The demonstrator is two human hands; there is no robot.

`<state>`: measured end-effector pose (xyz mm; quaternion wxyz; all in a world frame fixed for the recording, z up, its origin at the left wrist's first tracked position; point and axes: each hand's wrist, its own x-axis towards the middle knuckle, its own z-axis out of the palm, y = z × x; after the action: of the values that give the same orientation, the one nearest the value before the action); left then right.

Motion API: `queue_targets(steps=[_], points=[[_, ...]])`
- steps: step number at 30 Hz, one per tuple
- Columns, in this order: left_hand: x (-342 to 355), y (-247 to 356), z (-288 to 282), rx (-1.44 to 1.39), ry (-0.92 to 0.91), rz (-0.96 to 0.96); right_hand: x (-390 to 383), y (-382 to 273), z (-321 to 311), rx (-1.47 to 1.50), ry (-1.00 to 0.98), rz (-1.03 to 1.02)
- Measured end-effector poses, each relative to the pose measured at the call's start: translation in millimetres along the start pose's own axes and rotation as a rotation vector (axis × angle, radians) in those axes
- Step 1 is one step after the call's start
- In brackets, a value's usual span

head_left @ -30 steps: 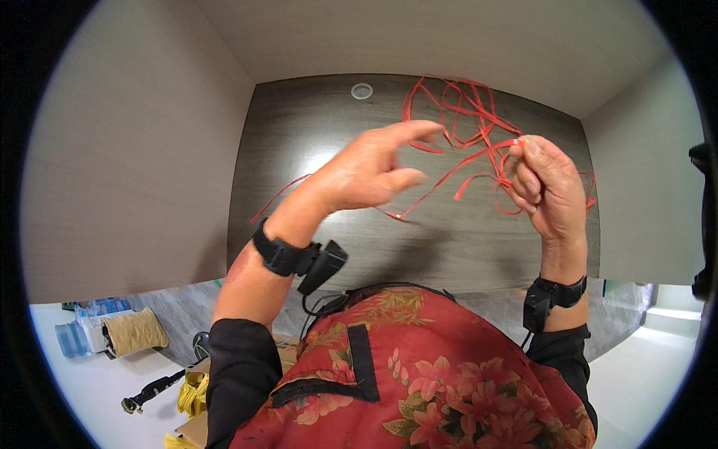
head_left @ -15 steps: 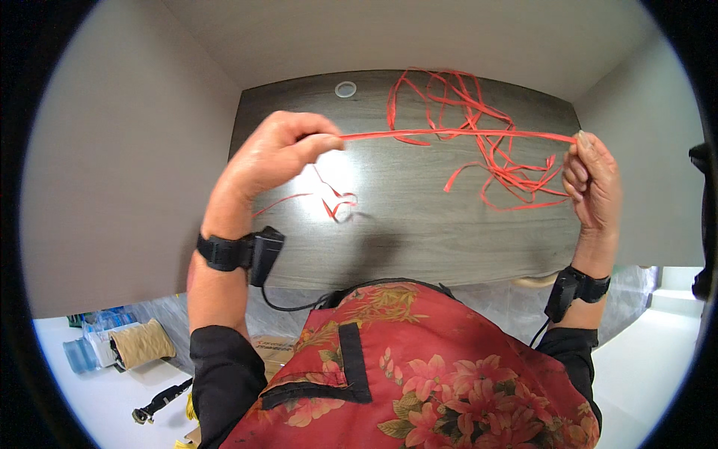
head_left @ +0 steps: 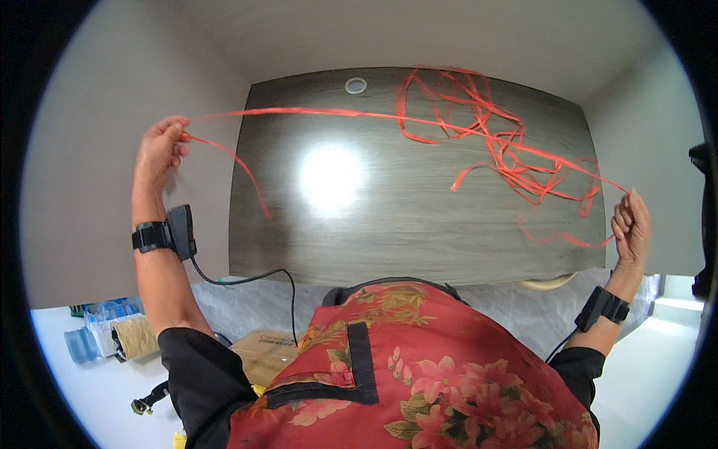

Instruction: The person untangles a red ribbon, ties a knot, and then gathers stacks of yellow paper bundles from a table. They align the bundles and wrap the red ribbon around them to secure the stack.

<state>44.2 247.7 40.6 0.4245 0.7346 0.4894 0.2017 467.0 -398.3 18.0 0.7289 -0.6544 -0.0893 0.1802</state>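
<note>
A red plastic strip (head_left: 351, 113) runs nearly straight across the picture above the desk, stretched between my two hands. At the left, my left hand (head_left: 161, 146) pinches it near one end, and a loose tail hangs from the fingers toward the desk. Over the desk's right edge, my right hand (head_left: 633, 224) is closed on the other side of the strip; a blurred tail trails from it to the left. Beneath the strip, a loose tangle of red strips (head_left: 516, 176) lies on the back right of the desk.
The grey wood-grain desk (head_left: 389, 224) has a round cable hole (head_left: 356, 85) at the back and is walled by pale panels. On the lower left are a cardboard box (head_left: 262, 355), a tan roll (head_left: 136, 337) and a blue water bottle (head_left: 80, 345). A black cable (head_left: 247, 280) hangs from my left wrist strap.
My hands have spread apart, the left moving far to the left and the right outward and nearer. A longer span of strip is stretched between them. The left tail has risen off the desk.
</note>
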Motion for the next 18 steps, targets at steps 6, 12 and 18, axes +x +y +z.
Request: queue_targets(steps=[6, 12, 18], points=[[26, 4, -36, -0.305, 0.188, 0.224, -11, 7, -9, -0.191, 0.031, -0.057], [36, -25, -26, -0.241, 0.281, 0.382, -35, 58, 49, -0.793, -0.308, 0.299], [27, -104, 32, 0.591, 0.088, 0.257, -46, 159, 120, -1.410, -0.641, 0.044]])
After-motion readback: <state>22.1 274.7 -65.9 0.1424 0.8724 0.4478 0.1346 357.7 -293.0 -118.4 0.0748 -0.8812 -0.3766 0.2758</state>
